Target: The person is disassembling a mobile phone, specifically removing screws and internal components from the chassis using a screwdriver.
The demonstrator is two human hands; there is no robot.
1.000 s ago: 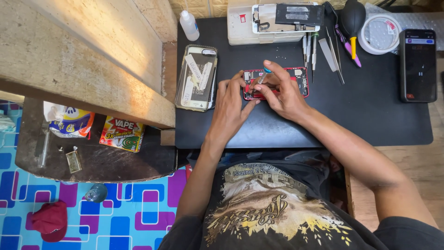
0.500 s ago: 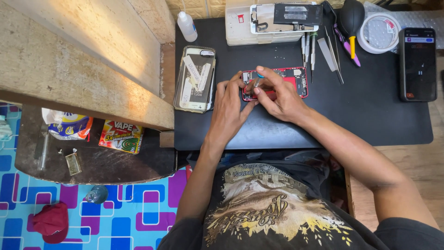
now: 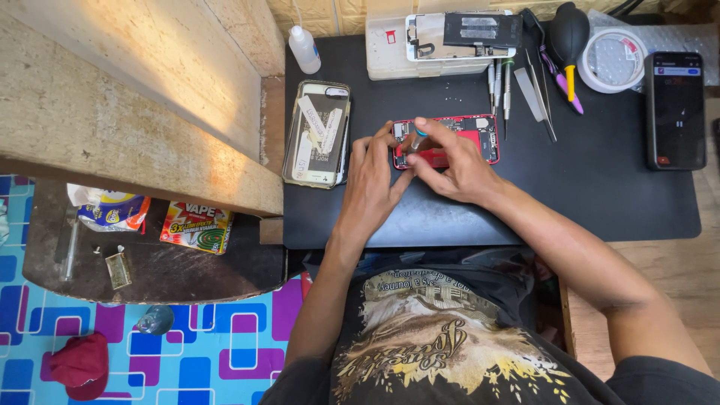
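Observation:
A red phone [image 3: 480, 139] lies opened up on the black mat [image 3: 600, 195], its insides showing. My left hand [image 3: 373, 180] grips the phone's left end with its fingertips. My right hand [image 3: 454, 165] lies over the phone's middle and pinches a small thin tool [image 3: 417, 139] between thumb and forefinger, the tip pointing down into the phone's left part. Both hands hide much of the phone's left half.
A detached phone screen [image 3: 316, 133] with tape strips lies left of the hands. Behind are a small bottle [image 3: 304, 49], a white box [image 3: 390, 52] with phone parts, screwdrivers and tweezers [image 3: 517, 86], a black blower [image 3: 570, 34], a tape roll [image 3: 613, 60] and a black phone [image 3: 675, 109].
My hands have stayed on the red phone; only the fingers of my right hand have shifted slightly around the small tool.

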